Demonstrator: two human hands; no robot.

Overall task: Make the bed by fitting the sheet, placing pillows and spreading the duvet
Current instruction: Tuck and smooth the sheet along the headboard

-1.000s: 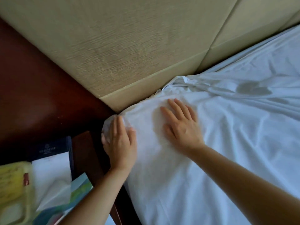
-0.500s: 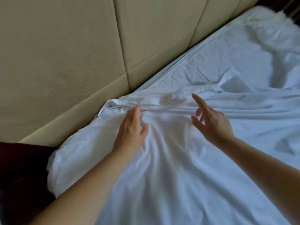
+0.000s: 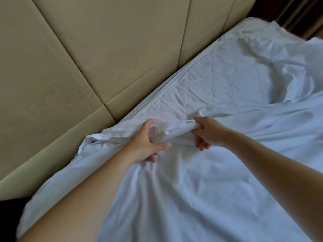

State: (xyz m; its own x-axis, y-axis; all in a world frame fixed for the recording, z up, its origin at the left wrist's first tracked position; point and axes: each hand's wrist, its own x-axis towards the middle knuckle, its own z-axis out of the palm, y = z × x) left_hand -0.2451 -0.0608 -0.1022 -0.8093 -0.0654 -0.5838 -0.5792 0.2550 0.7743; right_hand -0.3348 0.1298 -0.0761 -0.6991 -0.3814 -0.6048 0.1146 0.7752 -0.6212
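White fabric sheet [image 3: 192,189]: bunched hem, clenched in left hand [image 3: 145,145] and right hand [image 3: 209,133], runs alongside beige padded headboard [image 3: 104,58], left nearer.

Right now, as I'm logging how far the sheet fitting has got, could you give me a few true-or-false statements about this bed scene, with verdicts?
1. The left hand and the right hand both grip a bunched fold of the white sheet. True.
2. The left hand lies flat on the sheet. False: its fingers curl round the fold.
3. A pillow leans against the padded headboard. False: only wrinkled sheet lies along it.
4. The sheet beside the headboard is wrinkled. True.
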